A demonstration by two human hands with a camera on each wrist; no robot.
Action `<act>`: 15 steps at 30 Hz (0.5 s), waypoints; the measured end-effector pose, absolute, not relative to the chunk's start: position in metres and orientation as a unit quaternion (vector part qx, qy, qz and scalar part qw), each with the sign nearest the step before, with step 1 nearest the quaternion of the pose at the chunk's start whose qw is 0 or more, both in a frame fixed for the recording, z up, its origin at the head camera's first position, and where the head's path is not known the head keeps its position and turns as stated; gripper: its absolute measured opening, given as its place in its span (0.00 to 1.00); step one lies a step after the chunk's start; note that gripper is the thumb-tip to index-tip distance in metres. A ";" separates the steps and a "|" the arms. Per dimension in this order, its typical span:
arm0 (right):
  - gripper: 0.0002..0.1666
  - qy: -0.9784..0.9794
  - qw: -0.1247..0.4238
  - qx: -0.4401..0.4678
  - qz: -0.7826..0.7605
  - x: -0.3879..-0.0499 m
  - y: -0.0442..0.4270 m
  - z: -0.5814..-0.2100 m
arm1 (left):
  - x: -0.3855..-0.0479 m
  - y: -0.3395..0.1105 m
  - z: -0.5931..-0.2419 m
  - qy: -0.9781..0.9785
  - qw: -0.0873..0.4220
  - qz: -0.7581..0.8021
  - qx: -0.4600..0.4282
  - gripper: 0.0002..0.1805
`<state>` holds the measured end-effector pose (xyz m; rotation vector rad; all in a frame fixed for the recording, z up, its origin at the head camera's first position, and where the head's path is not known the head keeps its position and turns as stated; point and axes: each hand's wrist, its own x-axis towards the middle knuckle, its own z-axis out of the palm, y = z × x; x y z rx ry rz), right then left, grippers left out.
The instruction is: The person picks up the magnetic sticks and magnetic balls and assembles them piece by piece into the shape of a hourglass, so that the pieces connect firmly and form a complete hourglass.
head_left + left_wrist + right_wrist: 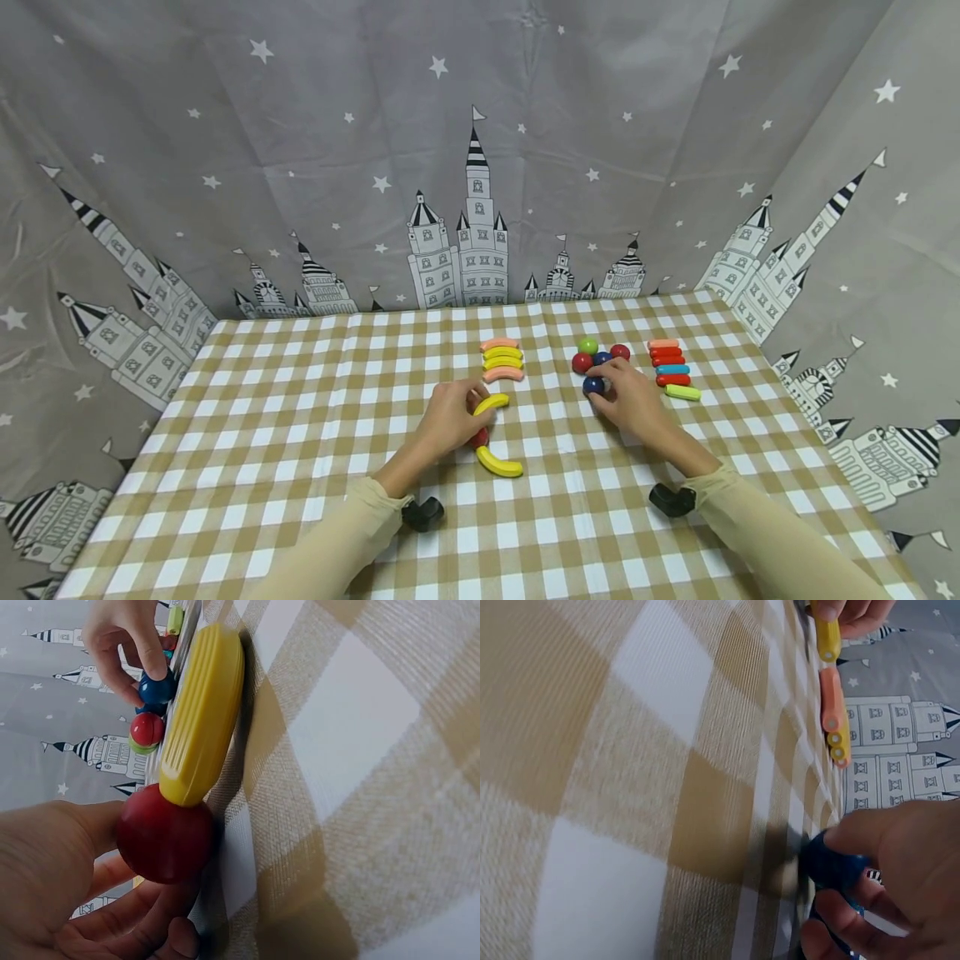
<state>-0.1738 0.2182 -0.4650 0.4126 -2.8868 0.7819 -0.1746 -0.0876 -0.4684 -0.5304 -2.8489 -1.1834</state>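
Note:
My left hand (453, 415) holds a red ball (165, 834) between thumb and fingers, on the checked cloth. Against that ball lies one end of a yellow curved stick (202, 716). A second yellow curved stick (492, 403) lies by my left fingertips, partly covered by them. On the right, my right hand (628, 398) pinches a dark blue ball (593, 386) with thumb and fingertips. Just beyond it sit another blue ball (602, 358), two red balls, the nearer one (582, 362) at the left, and a green ball (588, 345).
A row of pink and yellow curved sticks (502, 353) lies at the back middle. Right of the balls is a column of straight sticks (671, 369) in red, pink, blue and green. A grey castle-print curtain (337, 167) stands behind the checked tablecloth (285, 433).

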 end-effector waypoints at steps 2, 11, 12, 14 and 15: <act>0.21 -0.949 0.041 0.155 0.271 -0.173 0.217 -0.464 | -0.174 -0.088 -0.469 -0.909 0.012 -0.381 -0.171 0.08; 0.22 -0.933 0.006 0.180 0.312 -0.169 0.216 -0.466 | -0.172 -0.089 -0.469 -0.907 0.019 -0.387 -0.164 0.09; 0.22 -0.930 0.003 0.180 0.320 -0.169 0.215 -0.466 | -0.172 -0.089 -0.469 -0.907 0.019 -0.388 -0.164 0.09; 0.22 -0.924 -0.002 0.181 0.337 -0.169 0.214 -0.467 | -0.172 -0.089 -0.470 -0.906 0.021 -0.389 -0.165 0.09; 0.22 -0.922 -0.005 0.182 0.343 -0.169 0.213 -0.468 | -0.172 -0.089 -0.470 -0.905 0.021 -0.391 -0.165 0.09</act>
